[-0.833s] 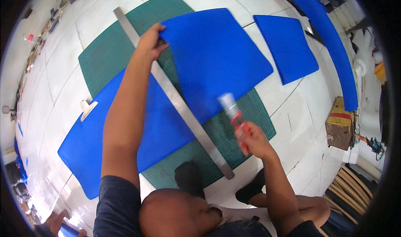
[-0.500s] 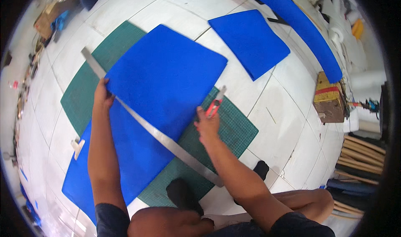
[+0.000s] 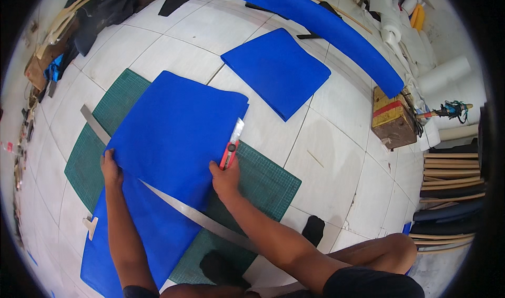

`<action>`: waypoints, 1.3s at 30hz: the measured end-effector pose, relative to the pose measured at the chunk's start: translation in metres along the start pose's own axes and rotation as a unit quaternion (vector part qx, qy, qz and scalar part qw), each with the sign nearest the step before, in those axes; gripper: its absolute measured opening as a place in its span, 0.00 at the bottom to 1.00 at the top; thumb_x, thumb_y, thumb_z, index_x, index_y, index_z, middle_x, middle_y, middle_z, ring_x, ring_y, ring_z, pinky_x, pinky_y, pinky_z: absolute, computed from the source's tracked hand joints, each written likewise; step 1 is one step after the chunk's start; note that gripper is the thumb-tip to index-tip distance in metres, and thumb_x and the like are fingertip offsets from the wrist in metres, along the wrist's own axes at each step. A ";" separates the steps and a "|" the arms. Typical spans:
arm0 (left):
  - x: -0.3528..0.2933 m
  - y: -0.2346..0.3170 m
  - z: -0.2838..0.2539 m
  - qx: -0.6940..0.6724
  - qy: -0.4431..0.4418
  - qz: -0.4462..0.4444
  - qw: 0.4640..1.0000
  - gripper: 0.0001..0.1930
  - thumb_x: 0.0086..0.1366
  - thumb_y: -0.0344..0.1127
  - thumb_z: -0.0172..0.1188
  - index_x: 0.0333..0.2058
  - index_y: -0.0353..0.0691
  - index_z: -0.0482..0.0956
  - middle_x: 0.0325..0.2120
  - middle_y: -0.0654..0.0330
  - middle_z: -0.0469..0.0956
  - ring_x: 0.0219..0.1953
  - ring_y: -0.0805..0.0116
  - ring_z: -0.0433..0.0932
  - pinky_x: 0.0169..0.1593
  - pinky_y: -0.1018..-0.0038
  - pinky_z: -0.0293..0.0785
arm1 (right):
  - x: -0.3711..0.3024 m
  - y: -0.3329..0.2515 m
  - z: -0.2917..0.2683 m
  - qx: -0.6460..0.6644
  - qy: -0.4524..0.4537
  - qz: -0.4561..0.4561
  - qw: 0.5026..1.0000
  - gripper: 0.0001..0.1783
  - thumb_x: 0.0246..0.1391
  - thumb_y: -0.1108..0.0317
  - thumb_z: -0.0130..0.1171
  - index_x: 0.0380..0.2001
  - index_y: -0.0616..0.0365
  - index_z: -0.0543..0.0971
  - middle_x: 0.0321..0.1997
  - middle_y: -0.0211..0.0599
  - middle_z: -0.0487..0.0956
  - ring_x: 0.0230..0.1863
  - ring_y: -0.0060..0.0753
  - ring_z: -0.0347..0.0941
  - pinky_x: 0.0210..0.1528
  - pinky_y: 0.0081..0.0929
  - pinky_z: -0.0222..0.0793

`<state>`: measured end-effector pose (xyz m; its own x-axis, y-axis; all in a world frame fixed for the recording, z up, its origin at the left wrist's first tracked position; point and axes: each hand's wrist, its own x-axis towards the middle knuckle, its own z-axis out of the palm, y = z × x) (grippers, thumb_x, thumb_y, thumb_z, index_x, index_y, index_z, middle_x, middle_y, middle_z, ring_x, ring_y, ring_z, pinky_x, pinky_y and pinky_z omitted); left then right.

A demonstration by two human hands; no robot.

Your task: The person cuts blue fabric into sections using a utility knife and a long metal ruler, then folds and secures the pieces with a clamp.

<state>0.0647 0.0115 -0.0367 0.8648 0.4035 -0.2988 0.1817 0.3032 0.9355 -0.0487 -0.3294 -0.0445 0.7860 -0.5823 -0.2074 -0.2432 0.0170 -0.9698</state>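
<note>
While the left hand (image 3: 112,173) pinches the near-left corner of the upper blue sheet (image 3: 173,124), with thumb and fingers clamped on its edge, the right hand (image 3: 226,182) sits at the sheet's right edge, fingers closed around a red knife (image 3: 230,152), blade pointing away. Whether those fingers also grip the cloth, I cannot tell. The sheet spans the middle of the green mat (image 3: 268,180) and overhangs its far-right edge. A metal ruler (image 3: 176,206) runs beneath the sheet's near-left part and across a lower blue sheet (image 3: 142,229).
</note>
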 end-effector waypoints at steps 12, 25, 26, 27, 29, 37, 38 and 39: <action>-0.072 0.078 0.184 0.112 -0.041 0.323 0.939 0.11 0.69 0.36 0.54 0.44 0.34 0.72 0.29 0.67 0.72 0.29 0.80 0.67 0.33 0.80 0.64 | 0.088 -0.131 -0.119 -0.002 0.031 -0.176 0.984 0.18 0.52 0.65 0.66 0.42 0.60 0.71 0.32 0.31 0.73 0.34 0.28 0.68 0.40 0.32 0.68; -0.037 0.026 0.131 0.352 -0.059 0.296 0.886 0.23 0.67 0.39 0.60 0.57 0.36 0.71 0.52 0.50 0.75 0.54 0.59 0.74 0.57 0.63 0.71 | 0.375 -0.010 -0.204 0.004 0.182 -0.084 0.980 0.22 0.48 0.67 0.70 0.43 0.65 0.74 0.39 0.43 0.78 0.39 0.37 0.75 0.45 0.34 0.71; -0.036 0.021 0.094 0.410 -0.016 0.279 0.868 0.23 0.66 0.39 0.60 0.56 0.36 0.72 0.51 0.50 0.76 0.55 0.57 0.74 0.57 0.62 0.70 | 0.374 -0.011 -0.205 -0.027 0.176 -0.050 0.983 0.22 0.48 0.64 0.71 0.42 0.65 0.74 0.38 0.42 0.79 0.38 0.37 0.76 0.44 0.35 0.71; -0.038 0.023 0.054 0.472 0.033 0.261 0.842 0.23 0.65 0.39 0.61 0.56 0.36 0.73 0.50 0.50 0.77 0.55 0.54 0.75 0.57 0.60 0.70 | 0.367 -0.020 -0.200 -0.056 0.161 -0.012 0.985 0.23 0.47 0.62 0.72 0.41 0.65 0.75 0.36 0.42 0.79 0.37 0.37 0.76 0.43 0.36 0.71; -0.042 0.019 -0.030 0.595 0.085 0.296 0.742 0.23 0.64 0.39 0.62 0.56 0.37 0.73 0.50 0.49 0.77 0.55 0.49 0.74 0.58 0.57 0.69 | 0.337 -0.038 -0.187 -0.152 0.170 -0.063 0.972 0.23 0.47 0.59 0.73 0.37 0.64 0.76 0.34 0.41 0.80 0.36 0.37 0.76 0.42 0.37 0.71; -0.075 -0.044 -0.076 0.729 0.100 0.182 0.652 0.34 0.68 0.56 0.52 0.67 0.47 0.62 0.68 0.44 0.56 0.70 0.42 0.51 0.71 0.46 0.42 | -0.016 -0.041 -0.108 -0.105 -0.218 0.117 0.963 0.12 0.58 0.65 0.63 0.37 0.59 0.72 0.25 0.30 0.75 0.22 0.22 0.71 0.25 0.22 0.69; -0.070 -0.051 -0.066 0.727 0.111 0.186 0.651 0.35 0.68 0.57 0.51 0.68 0.48 0.59 0.69 0.44 0.53 0.71 0.42 0.49 0.71 0.46 0.40 | -0.045 0.001 -0.112 -0.137 -0.258 0.098 0.951 0.17 0.53 0.63 0.68 0.38 0.60 0.72 0.30 0.34 0.75 0.30 0.27 0.74 0.32 0.28 0.72; -0.072 -0.051 -0.074 0.725 0.119 0.187 0.653 0.35 0.68 0.58 0.50 0.68 0.48 0.59 0.69 0.44 0.53 0.71 0.43 0.48 0.71 0.46 0.38 | -0.076 0.003 -0.104 -0.250 -0.281 0.004 0.927 0.20 0.50 0.62 0.70 0.38 0.61 0.72 0.34 0.38 0.74 0.35 0.33 0.74 0.37 0.33 0.72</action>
<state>-0.0413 0.0307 -0.0770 0.9100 0.3900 0.1411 0.3795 -0.9202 0.0961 -0.1682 -0.3694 -0.0184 0.9203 -0.0671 -0.3855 -0.3739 -0.4413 -0.8158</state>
